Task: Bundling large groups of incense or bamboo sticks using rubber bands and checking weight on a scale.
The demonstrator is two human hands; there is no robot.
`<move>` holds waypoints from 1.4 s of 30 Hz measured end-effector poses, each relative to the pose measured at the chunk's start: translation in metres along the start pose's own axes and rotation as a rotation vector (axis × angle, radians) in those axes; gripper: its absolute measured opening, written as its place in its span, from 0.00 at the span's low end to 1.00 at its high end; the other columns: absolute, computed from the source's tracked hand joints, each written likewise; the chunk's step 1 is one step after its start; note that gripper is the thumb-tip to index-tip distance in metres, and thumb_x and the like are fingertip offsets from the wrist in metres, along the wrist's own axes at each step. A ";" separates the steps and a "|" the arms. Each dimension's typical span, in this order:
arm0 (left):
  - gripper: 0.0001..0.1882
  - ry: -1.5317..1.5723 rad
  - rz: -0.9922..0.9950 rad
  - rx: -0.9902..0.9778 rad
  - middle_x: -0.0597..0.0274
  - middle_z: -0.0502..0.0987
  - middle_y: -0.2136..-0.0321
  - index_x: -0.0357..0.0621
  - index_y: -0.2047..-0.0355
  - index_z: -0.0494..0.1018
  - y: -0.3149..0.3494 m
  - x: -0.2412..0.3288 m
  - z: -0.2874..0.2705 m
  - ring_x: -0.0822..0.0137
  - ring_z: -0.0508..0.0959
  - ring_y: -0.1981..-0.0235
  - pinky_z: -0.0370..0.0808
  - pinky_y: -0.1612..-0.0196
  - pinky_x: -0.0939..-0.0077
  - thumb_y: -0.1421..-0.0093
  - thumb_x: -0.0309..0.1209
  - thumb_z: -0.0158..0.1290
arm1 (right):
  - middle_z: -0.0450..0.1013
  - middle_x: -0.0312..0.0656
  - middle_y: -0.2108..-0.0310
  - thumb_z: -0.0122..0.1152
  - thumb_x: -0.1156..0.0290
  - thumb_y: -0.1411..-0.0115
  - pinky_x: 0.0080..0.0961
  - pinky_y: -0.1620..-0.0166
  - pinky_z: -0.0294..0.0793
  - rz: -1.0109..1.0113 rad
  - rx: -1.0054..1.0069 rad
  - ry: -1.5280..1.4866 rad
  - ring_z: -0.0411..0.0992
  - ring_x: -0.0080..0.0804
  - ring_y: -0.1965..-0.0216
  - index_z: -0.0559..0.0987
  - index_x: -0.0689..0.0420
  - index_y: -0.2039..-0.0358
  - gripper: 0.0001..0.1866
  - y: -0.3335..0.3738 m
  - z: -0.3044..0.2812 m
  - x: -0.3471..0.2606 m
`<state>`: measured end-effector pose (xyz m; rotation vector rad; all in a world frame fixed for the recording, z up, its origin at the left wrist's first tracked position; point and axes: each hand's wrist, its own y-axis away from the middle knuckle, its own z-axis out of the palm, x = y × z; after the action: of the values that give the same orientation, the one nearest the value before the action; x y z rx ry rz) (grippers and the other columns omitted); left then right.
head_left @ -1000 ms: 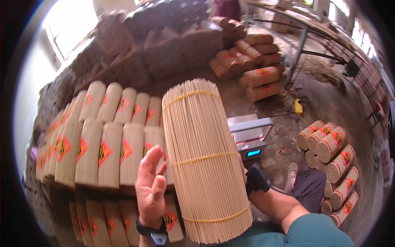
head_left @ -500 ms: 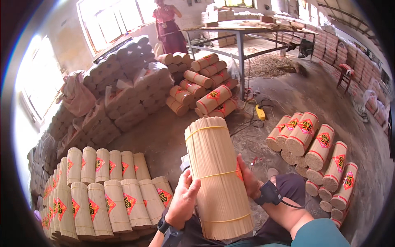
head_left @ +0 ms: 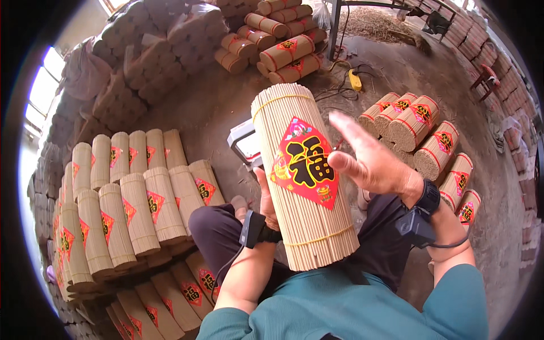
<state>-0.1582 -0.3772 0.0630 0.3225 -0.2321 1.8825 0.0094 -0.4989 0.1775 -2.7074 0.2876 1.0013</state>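
A thick bundle of thin pale sticks [head_left: 320, 238], tied with yellow bands, stands tilted in front of me above my lap. A red diamond label [head_left: 309, 170] with black and gold print faces me on its side. My left hand [head_left: 267, 198] supports the bundle from its left side, thumb up along the edge, with its other fingers mostly hidden behind. At the right side, my right hand [head_left: 377, 161] is open with fingers stretched out. Its thumb tip overlaps the label's right edge in view; whether it touches cannot be made out.
Rows of labelled bundles [head_left: 133, 209] stand at the left, with more below them. Red-banded bundles [head_left: 413, 122] are stacked at the right and others [head_left: 289, 51] farther back. Behind the held bundle is a grey-and-white device [head_left: 243, 144]. A yellow power strip [head_left: 355, 80] with cables lies on the floor.
The bundle has turned so its red label faces me. My right hand has come off the bundle's side and opened. The view has tilted down toward my lap.
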 end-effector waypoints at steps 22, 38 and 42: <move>0.51 0.126 0.205 -0.129 0.52 0.55 0.36 0.48 0.34 0.47 0.005 0.026 -0.028 0.51 0.60 0.38 0.62 0.39 0.52 0.47 0.71 0.39 | 0.57 0.64 0.41 0.59 0.49 0.42 0.33 0.38 0.55 0.276 -0.091 -0.877 0.58 0.45 0.39 0.38 0.71 0.36 0.53 0.000 0.047 -0.040; 0.51 0.272 0.264 -0.185 0.52 0.55 0.36 0.48 0.34 0.47 0.010 -0.013 -0.026 0.51 0.60 0.38 0.62 0.38 0.52 0.47 0.71 0.38 | 0.51 0.55 0.35 0.45 0.31 0.47 0.42 0.32 0.34 -0.545 -0.122 0.541 0.41 0.46 0.31 0.58 0.65 0.39 0.51 -0.040 0.058 -0.064; 0.50 0.269 0.260 -0.192 0.52 0.55 0.36 0.48 0.34 0.47 0.010 -0.005 -0.028 0.51 0.60 0.38 0.61 0.38 0.52 0.47 0.71 0.38 | 0.51 0.54 0.35 0.46 0.31 0.47 0.42 0.32 0.35 -0.563 -0.117 0.516 0.41 0.45 0.31 0.59 0.64 0.38 0.51 -0.038 0.058 -0.069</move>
<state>-0.1685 -0.3765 0.0352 -0.0979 -0.2795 2.1153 -0.0673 -0.4385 0.1863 -2.8466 -0.4432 0.1654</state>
